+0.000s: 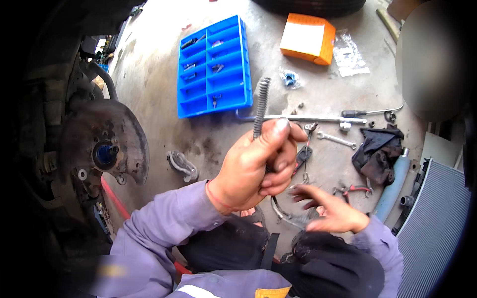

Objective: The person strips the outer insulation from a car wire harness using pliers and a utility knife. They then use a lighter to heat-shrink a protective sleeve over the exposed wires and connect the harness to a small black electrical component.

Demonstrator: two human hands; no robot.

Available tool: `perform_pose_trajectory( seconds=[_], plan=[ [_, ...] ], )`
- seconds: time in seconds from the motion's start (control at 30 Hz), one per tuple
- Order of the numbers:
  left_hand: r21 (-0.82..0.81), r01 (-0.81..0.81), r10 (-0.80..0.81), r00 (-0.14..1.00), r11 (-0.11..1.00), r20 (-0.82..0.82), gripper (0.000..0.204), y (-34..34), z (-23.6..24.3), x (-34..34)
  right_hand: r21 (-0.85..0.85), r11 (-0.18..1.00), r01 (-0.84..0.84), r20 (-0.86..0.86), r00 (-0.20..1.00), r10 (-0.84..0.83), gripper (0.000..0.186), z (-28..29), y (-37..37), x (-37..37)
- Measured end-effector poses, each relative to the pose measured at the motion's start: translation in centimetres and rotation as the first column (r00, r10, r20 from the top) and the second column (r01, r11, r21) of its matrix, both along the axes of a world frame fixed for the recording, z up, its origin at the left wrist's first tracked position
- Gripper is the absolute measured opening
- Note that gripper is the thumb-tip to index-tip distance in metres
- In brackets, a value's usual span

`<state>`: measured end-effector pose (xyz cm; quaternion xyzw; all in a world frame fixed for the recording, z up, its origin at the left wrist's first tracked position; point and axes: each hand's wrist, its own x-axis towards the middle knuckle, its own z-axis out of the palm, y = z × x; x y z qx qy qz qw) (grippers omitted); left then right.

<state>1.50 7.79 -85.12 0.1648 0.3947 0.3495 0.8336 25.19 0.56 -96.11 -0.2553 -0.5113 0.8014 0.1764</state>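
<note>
My left hand (253, 166) is closed around a ribbed or threaded metal rod (261, 104), held upright over the floor; its lower part is hidden by my fingers. My right hand (333, 211), below and to the right, has its fingers spread and slightly blurred, above a dark curved hose (280, 213). Behind my hands lie a long chrome bar (328, 118), a combination spanner (335, 139) and red-handled pliers (357, 189).
A dirty brake shield with hub (119, 129) is at left. A blue compartment tray (206, 74), orange box (308, 37) and plastic bag (350, 54) are at the back. Dark cloth (377, 151), a blue cylinder (395, 184) and a radiator (432, 228) stand right; a silver part (181, 166) lies left.
</note>
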Motion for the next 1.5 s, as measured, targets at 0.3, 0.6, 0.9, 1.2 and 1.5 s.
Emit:
perform_pose_trajectory(
  seconds=[0.3,0.6,0.9,1.2,1.5],
  plan=[
    [0.303,0.056,0.069,0.92,0.951,-0.385,0.049,-0.6,-2.7,1.4,0.026,0.962,0.27,0.138,0.952,-0.271,0.025,2.6,0.0,-5.5],
    [0.407,-0.11,0.318,0.812,0.907,-0.489,0.044,2.1,-3.0,0.5,0.346,0.876,0.336,0.309,0.841,-0.445,0.02,1.8,0.9,-4.0],
    [0.421,-0.125,0.328,0.828,0.899,-0.455,0.047,1.2,-3.5,1.1,0.321,0.859,0.399,0.188,0.862,-0.47,0.022,2.3,0.9,-6.1],
    [0.519,0.035,0.271,0.822,0.854,-0.501,0.05,-1.6,-3.3,2.6,0.184,0.869,0.46,0.111,0.869,-0.483,0.014,0.8,-0.4,-6.3],
    [0.567,0.019,0.297,0.837,0.824,-0.459,0.045,-0.8,-3.5,1.9,-0.353,0.899,0.26,0.086,0.966,-0.245,0.035,1.7,0.3,-4.6]
  ],
)
